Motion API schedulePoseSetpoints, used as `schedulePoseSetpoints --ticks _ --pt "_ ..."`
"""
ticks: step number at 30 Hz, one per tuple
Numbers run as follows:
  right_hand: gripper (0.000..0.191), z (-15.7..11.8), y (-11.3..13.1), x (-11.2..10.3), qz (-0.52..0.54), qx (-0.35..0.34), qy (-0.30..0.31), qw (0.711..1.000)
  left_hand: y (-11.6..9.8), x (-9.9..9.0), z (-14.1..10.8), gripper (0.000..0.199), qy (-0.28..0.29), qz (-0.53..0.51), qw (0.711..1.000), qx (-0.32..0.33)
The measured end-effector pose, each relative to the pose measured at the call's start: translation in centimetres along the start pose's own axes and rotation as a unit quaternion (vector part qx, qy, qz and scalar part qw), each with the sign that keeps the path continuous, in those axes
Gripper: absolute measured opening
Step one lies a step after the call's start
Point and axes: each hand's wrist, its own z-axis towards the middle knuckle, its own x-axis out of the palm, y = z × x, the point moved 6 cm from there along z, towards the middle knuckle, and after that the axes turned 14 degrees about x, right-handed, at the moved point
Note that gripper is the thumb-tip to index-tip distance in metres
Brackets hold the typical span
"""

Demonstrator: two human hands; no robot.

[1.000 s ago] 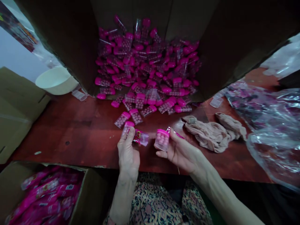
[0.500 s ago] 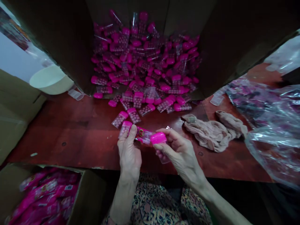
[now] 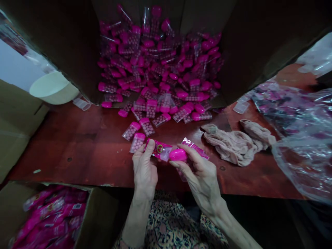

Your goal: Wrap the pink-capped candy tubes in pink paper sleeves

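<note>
Between the right grip's (image 3: 203, 172) tips sits a pink-capped container (image 3: 178, 155).

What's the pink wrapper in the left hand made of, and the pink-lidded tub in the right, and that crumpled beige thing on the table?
The wrapper looks like thin plastic film: glossy, printed, partly clear. The tub seems hard plastic, with a smooth, shiny lid. The crumpled thing is probably soft, dull cloth, because it bunches into folds; which fabric, I can't tell.
</note>
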Motion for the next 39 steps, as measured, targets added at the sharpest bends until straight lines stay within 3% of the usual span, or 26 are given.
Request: schedulePoseSetpoints --ticks 5,11,13,16,20,23,27,30,35,39 --pt "0.031 -0.1 -0.3 0.5 0.007 -0.006 0.015 1.0 0.6 0.1 -0.5 0.019 0.001 0.026 0.999 -0.022" --pt "0.058 -0.4 -2.1 0.6 0.059 0.09 0.01 0.994 0.6 0.7 -1.1 0.017 0.069 0.091 0.993 0.006" --pt "0.062 -0.4 -2.4 0.5 0.078 0.118 0.016 0.99 0.6 0.8 -1.3 0.026 0.092 0.114 0.989 0.016" --pt "0.067 -0.4 -2.8 0.5 0.135 0.165 0.035 0.976 1.0 0.8 -1.6 0.039 0.1 0.117 0.988 0.001" --pt "0.072 -0.6 -3.4 1.3 0.229 0.219 0.102 0.943 1.6 1.1 -2.0 0.041 0.116 0.118 0.986 -0.02" --pt "0.075 -0.8 -3.6 1.4 0.239 0.212 0.097 0.943 1.7 1.3 -2.3 0.04 0.123 0.122 0.985 -0.019" --pt "0.074 -0.7 -3.5 0.8 0.169 0.177 0.063 0.968 2.0 1.2 -2.6 0.031 0.106 0.11 0.988 -0.034" --pt "0.072 -0.6 -3.4 0.3 0.137 0.158 0.04 0.977 2.5 1.2 -2.9 0.022 0.131 0.118 0.983 -0.059" --pt "0.075 -0.7 -3.7 0.2 0.183 0.174 0.061 0.966 2.9 1.2 -3.3 0.022 0.161 0.136 0.974 -0.081" --pt "0.074 -0.9 -3.2 -0.6 0.149 0.122 -0.007 0.981 3.5 2.1 -4.2 0.019 0.213 0.076 0.964 -0.137"
